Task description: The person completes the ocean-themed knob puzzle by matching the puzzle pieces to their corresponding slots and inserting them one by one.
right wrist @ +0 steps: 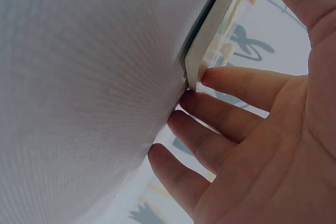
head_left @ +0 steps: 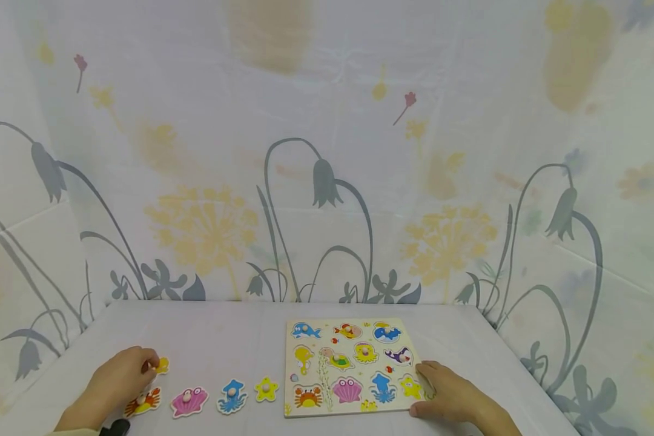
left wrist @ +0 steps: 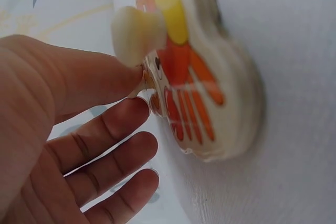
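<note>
My left hand point(head_left: 121, 374) pinches a small yellow puzzle piece point(head_left: 163, 365) between thumb and index finger; most of its shape is hidden. In the left wrist view the other fingers point(left wrist: 113, 177) are spread, and a crab piece point(left wrist: 191, 87) with a round knob point(left wrist: 134, 35) stands close in front. My right hand point(head_left: 451, 390) rests at the right edge of the wooden sea-animal puzzle board point(head_left: 318, 410), thumb by its near corner. In the right wrist view its fingers point(right wrist: 226, 116) are extended, with fingertips at the board's edge and the tabletop.
Left of the board, a pink shell piece point(head_left: 196, 401), a blue squid piece point(head_left: 232, 404) and a yellow starfish piece point(head_left: 273, 386) lie in a row on the white tabletop point(head_left: 240, 339). A flower-printed curtain point(head_left: 327, 109) stands behind the table.
</note>
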Demonstrator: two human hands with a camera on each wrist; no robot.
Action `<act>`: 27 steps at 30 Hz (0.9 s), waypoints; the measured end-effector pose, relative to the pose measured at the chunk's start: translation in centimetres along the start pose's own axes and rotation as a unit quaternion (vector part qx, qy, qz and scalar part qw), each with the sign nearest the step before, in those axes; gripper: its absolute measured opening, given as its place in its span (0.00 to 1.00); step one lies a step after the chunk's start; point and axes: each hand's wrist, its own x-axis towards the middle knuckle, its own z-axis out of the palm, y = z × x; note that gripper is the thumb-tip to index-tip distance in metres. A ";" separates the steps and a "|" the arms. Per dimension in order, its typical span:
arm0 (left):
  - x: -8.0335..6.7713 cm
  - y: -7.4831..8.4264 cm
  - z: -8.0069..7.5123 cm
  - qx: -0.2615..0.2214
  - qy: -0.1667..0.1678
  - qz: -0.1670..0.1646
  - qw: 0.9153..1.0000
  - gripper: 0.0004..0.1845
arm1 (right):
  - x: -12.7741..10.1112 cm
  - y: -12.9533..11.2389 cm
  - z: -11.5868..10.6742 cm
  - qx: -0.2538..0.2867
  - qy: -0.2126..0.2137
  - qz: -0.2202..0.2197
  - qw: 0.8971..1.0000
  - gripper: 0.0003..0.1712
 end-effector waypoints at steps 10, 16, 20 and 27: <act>0.1 0.1 0.1 0.003 0.006 0.000 1.000 0.05 | 0.1 -0.1 0.1 0.003 -0.002 0.016 1.000 0.55; 0.1 0.2 0.0 0.010 0.012 0.001 1.000 0.05 | 0.1 -0.1 0.2 0.001 -0.008 0.019 1.000 0.55; 0.1 0.6 -0.2 0.013 0.025 0.013 1.000 0.05 | 0.1 0.0 0.1 0.002 -0.005 0.013 1.000 0.54; 0.0 2.4 -0.2 0.011 0.072 0.066 0.995 0.04 | -0.1 -0.1 -0.1 0.002 0.001 -0.005 1.000 0.54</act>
